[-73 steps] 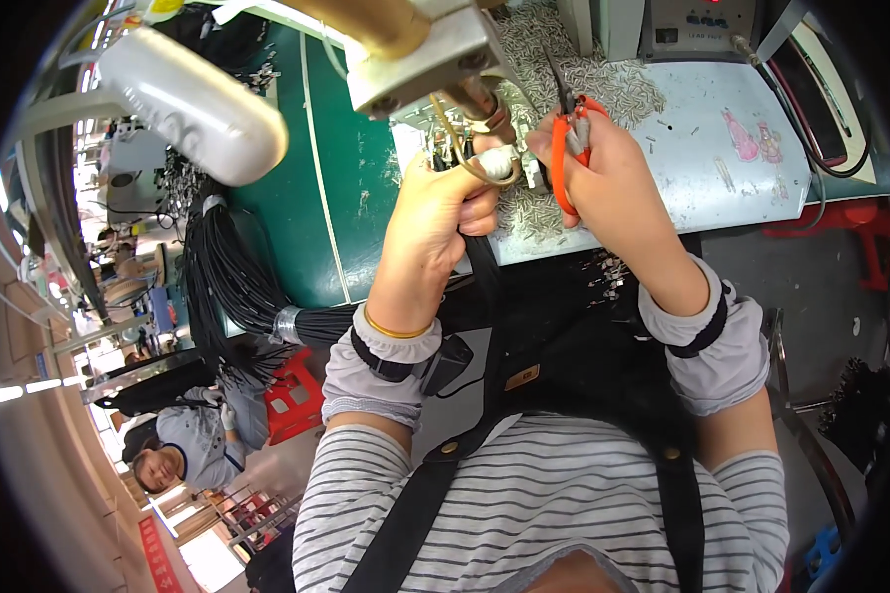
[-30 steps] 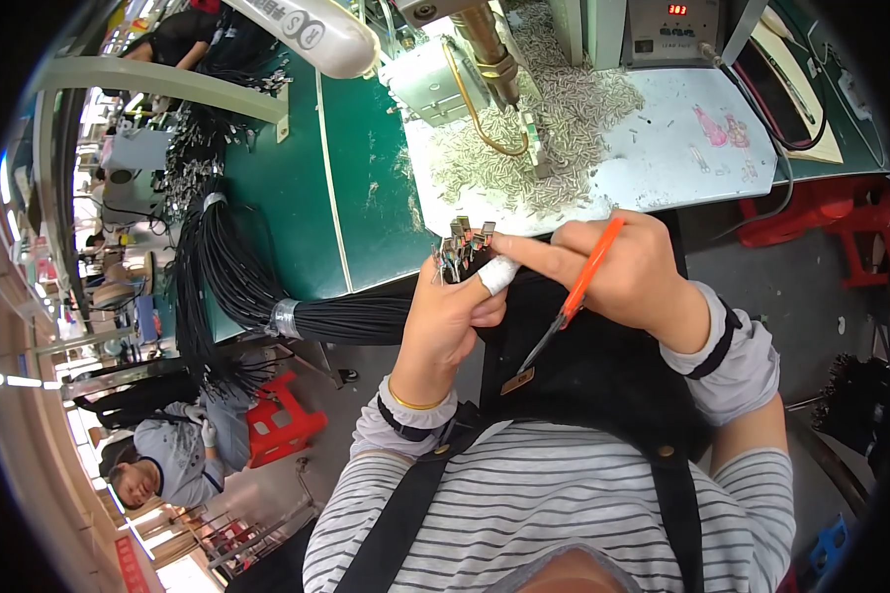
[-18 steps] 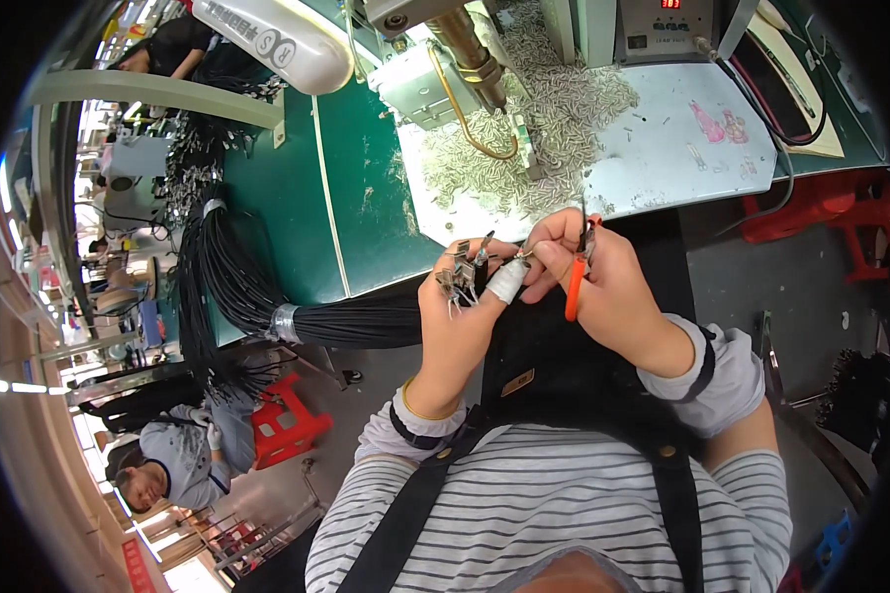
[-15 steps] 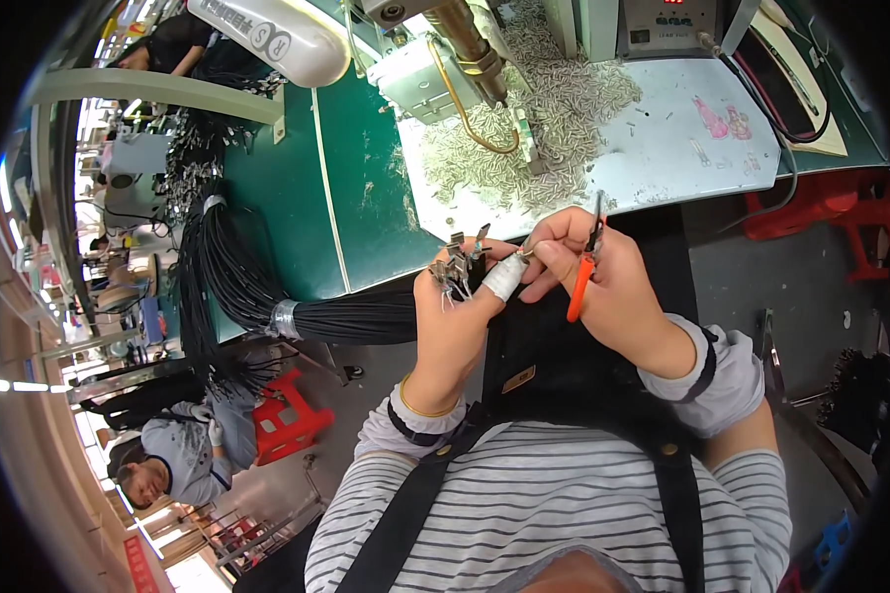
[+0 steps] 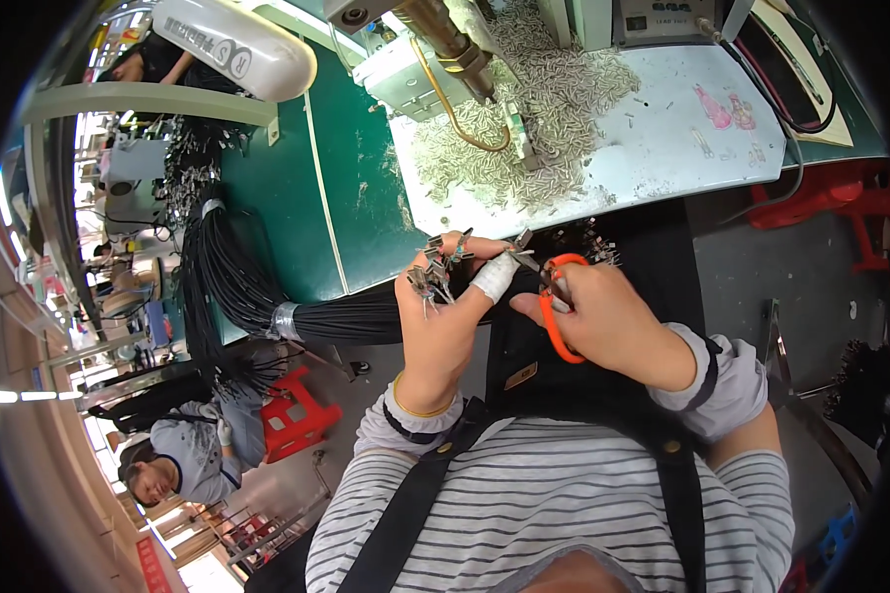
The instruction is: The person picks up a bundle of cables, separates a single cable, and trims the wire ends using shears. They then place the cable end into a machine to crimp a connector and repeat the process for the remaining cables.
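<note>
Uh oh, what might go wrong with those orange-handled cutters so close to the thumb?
The cutters in the right hand have tips beside the white-wrapped thumb, so a slip might nick it. The left hand holds several metal connectors close together, so one might get snipped by mistake or slip loose.

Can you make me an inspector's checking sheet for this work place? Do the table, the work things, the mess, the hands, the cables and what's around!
Surface: green table with a white board on it.
Job's things: orange-handled snips; small metal connectors.
Clutter: small silvery pieces heaped on the board.
Hands: left hand holds the connectors, thumb wrapped in white; right hand grips the snips, tips near that thumb.
Cables: black bundle, tied, at the left.
Surroundings: machine above the board; seated co-worker and red stool at left.
</note>
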`<state>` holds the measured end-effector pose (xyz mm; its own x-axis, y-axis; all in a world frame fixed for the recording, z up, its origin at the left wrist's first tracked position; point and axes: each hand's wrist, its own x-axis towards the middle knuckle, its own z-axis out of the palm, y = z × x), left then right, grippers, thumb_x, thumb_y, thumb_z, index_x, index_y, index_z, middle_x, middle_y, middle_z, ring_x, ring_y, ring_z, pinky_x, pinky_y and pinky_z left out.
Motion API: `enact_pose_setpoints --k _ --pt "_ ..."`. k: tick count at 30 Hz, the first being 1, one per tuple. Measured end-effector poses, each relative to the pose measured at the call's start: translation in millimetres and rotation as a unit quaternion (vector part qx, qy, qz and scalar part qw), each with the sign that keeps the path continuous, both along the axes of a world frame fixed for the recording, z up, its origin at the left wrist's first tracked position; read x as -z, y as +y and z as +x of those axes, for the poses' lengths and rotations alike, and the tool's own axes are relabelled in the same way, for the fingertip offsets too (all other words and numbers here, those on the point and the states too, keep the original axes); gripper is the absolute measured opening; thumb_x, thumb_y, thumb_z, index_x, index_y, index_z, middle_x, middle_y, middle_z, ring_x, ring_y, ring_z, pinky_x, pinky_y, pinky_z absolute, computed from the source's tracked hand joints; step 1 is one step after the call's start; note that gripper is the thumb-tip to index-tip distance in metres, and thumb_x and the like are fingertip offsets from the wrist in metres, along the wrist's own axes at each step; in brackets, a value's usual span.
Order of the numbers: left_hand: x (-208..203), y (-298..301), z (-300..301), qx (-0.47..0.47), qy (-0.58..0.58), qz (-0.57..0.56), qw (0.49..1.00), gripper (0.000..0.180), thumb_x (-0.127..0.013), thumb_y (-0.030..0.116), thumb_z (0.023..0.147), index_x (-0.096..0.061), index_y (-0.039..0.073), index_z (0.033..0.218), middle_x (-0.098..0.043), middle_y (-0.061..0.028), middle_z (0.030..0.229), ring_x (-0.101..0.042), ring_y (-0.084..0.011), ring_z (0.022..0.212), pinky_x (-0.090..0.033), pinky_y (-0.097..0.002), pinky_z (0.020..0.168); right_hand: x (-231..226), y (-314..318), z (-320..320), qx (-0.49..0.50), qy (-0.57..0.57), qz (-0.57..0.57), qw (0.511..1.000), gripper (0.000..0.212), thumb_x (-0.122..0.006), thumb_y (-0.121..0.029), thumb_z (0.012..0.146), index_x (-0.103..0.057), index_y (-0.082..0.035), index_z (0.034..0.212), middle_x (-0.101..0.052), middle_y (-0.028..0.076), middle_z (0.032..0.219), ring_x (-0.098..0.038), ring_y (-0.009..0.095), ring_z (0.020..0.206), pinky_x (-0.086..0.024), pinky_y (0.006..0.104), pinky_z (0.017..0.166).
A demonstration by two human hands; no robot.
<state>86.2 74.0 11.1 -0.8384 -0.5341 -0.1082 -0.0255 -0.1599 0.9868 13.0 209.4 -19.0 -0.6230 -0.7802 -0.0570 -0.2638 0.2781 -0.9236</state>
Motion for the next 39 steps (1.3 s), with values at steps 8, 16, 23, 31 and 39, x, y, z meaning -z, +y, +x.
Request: enact_pose_setpoints --k 8,16,23,31,39 --pt "12 -37 -48 0.114 -0.053 0.24 0.963 0.013 -0.058 0.001 0.076 -0.055 0.003 0.088 -0.047 0.002 0.064 -0.035 -0.0036 0.047 -0.025 -0.0188 0.041 -3 1 -16 0.107 -0.301 -0.106 0.942 0.026 -0.053 -0.02 0.084 -0.046 -0.004 0.065 -0.046 0.0 0.047 -0.042 0.008 0.037 -0.031 0.0213 0.035" --pt "7 -45 -83 0.07 -0.077 0.198 0.975 0.013 -0.06 0.003 0.076 -0.053 0.001 0.087 -0.043 0.0026 0.06 -0.031 -0.0031 0.043 -0.023 -0.018 0.038 -2 -38 -77 0.202 -0.155 -0.157 0.954 0.017 -0.052 -0.018 0.084 -0.05 -0.001 0.083 -0.048 0.001 0.056 -0.042 0.007 0.039 -0.034 0.0209 0.036" --pt "6 -63 -90 0.137 -0.119 0.193 0.964 0.017 -0.063 0.006 0.075 -0.052 0.001 0.087 -0.044 0.002 0.061 -0.03 -0.0024 0.043 -0.021 -0.017 0.037 -5 -48 -91 0.141 -0.211 -0.114 0.96 0.015 -0.052 -0.015 0.084 -0.052 0.0 0.086 -0.044 0.0 0.055 -0.041 0.007 0.039 -0.035 0.0216 0.037" --pt "2 -57 -89 0.12 -0.089 0.172 0.974 0.02 -0.064 0.008 0.074 -0.052 0.001 0.088 -0.044 0.0019 0.061 -0.03 -0.0019 0.043 -0.02 -0.0165 0.037 -4 -48 -90 0.133 -0.215 -0.132 0.958 0.015 -0.051 -0.014 0.084 -0.052 0.001 0.088 -0.042 -0.001 0.053 -0.04 0.006 0.039 -0.034 0.0213 0.037" --pt "5 -57 -88 0.105 -0.109 0.163 0.975 0.02 -0.063 0.007 0.075 -0.052 -0.001 0.091 -0.044 0.0017 0.061 -0.029 -0.0017 0.042 -0.019 -0.017 0.036 3 -48 -87 0.148 -0.19 -0.146 0.96 0.014 -0.052 -0.013 0.083 -0.05 0.0 0.088 -0.042 -0.001 0.054 -0.04 0.006 0.04 -0.034 0.0209 0.037"
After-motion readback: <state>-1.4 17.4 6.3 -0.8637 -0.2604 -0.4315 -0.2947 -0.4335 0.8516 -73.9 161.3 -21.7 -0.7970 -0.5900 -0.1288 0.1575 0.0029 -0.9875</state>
